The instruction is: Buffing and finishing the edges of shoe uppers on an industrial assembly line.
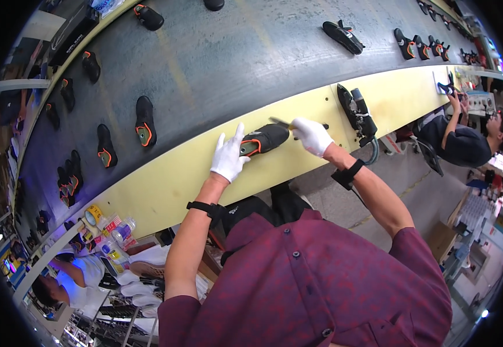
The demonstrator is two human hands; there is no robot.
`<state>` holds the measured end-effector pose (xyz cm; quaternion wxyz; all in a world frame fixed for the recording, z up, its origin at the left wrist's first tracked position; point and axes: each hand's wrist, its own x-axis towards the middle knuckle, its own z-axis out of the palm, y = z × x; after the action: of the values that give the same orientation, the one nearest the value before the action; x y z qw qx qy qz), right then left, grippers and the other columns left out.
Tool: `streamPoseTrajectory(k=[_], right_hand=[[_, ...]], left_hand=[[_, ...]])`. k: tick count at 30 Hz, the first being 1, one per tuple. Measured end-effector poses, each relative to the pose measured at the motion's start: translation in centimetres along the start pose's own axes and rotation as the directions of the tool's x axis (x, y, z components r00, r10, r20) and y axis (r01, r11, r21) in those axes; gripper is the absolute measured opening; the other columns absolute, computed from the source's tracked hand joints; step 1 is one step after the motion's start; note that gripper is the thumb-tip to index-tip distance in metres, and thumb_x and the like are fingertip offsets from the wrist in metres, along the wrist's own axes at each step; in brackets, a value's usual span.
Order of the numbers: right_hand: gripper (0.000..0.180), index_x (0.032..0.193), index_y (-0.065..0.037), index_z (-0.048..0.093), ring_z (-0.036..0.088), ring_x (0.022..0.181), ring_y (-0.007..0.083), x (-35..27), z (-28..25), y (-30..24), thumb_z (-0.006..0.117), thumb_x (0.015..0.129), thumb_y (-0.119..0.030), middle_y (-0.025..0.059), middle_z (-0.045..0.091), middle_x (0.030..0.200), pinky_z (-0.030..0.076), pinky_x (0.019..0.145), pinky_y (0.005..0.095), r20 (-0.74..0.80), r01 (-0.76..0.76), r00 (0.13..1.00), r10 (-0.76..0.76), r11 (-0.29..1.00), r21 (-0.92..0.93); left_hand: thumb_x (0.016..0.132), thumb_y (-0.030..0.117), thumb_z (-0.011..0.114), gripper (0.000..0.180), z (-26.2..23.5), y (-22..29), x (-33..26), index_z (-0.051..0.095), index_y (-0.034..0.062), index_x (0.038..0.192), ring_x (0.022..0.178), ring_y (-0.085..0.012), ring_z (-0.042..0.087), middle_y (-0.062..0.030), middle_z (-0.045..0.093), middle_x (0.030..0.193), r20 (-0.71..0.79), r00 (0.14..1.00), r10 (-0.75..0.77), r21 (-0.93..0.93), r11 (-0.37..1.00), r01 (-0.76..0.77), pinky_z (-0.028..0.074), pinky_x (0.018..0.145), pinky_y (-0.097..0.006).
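Observation:
A black shoe with orange trim (265,139) lies on its side on the pale yellow ledge (164,179) beside the dark conveyor belt (228,63). My left hand (228,155), in a white glove, rests against the shoe's heel end with the fingers spread. Gloved in white as well, my right hand (311,135) is closed on a thin brush-like tool (280,122) whose tip touches the shoe's toe end. Both wrists carry black straps.
Several black and orange shoes (145,121) ride on the belt. A black device with a hose (357,113) is fixed to the ledge at my right. Tape rolls and bottles (109,225) stand at the left. Other people work at the right (460,141) and lower left (72,283).

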<state>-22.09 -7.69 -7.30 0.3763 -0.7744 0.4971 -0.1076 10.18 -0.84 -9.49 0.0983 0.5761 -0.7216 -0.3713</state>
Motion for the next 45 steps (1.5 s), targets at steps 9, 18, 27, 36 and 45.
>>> streamPoseTrajectory(k=[9,18,27,36,45], right_hand=[[0.01,0.104,-0.006,0.067,0.077,0.076,0.0332,2.6,-2.7,-7.3,0.061,0.096,-0.007,0.0153,0.075,0.093,0.061,0.07,0.0472,0.5,0.179,0.866,0.028,0.915,-0.361],[0.01,0.1,-0.007,0.072,0.08,0.08,0.0319,2.8,0.2,-10.7,0.067,0.095,-0.014,0.0146,0.077,0.086,0.063,0.07,0.0443,0.417,0.228,0.907,0.054,0.769,-0.597],[0.012,0.107,-0.01,0.066,0.077,0.087,0.0369,1.9,2.1,-5.9,0.06,0.098,-0.014,0.0148,0.075,0.098,0.061,0.074,0.0487,0.258,0.086,0.966,0.024,0.909,-0.407],[0.014,0.105,-0.011,0.068,0.075,0.088,0.0388,0.5,1.8,-5.3,0.067,0.092,-0.011,0.0144,0.075,0.095,0.059,0.073,0.0486,0.239,0.087,0.971,-0.007,0.941,-0.326],[0.024,0.114,-0.015,0.07,0.071,0.086,0.0361,-2.1,0.9,1.3,0.072,0.09,-0.015,0.0126,0.069,0.088,0.055,0.073,0.0476,-0.293,-0.055,0.952,-0.085,0.897,-0.438]], left_hand=[[0.089,0.017,0.083,0.088,1.1,0.3,-0.5,0.037,0.0077,0.164,0.148,-0.0339,0.052,-0.0171,0.059,0.155,0.01,0.995,0.101,0.187,0.977,-0.102,0.029,0.13,-0.055],[0.09,0.017,0.083,0.081,1.3,0.3,-0.4,0.042,0.0083,0.16,0.15,-0.0344,0.049,-0.0158,0.057,0.156,-0.007,0.996,0.089,0.145,0.986,-0.087,0.03,0.13,-0.054],[0.1,0.026,0.069,0.04,1.1,-1.0,2.2,0.067,0.0037,0.133,0.124,-0.04,0.063,-0.0181,0.07,0.132,-0.077,0.99,0.114,-0.105,0.987,-0.122,0.047,0.111,-0.05],[0.099,0.031,0.068,0.03,1.0,-1.2,4.7,0.079,0.0061,0.112,0.106,-0.0364,0.07,-0.0165,0.077,0.11,0.028,1.0,0.004,-0.183,0.983,0.001,0.054,0.097,-0.045],[0.099,0.027,0.065,0.024,1.4,-0.3,4.5,0.081,0.01,0.105,0.101,-0.0355,0.069,-0.0118,0.078,0.106,-0.084,0.995,0.046,-0.041,0.998,-0.05,0.053,0.095,-0.046]])
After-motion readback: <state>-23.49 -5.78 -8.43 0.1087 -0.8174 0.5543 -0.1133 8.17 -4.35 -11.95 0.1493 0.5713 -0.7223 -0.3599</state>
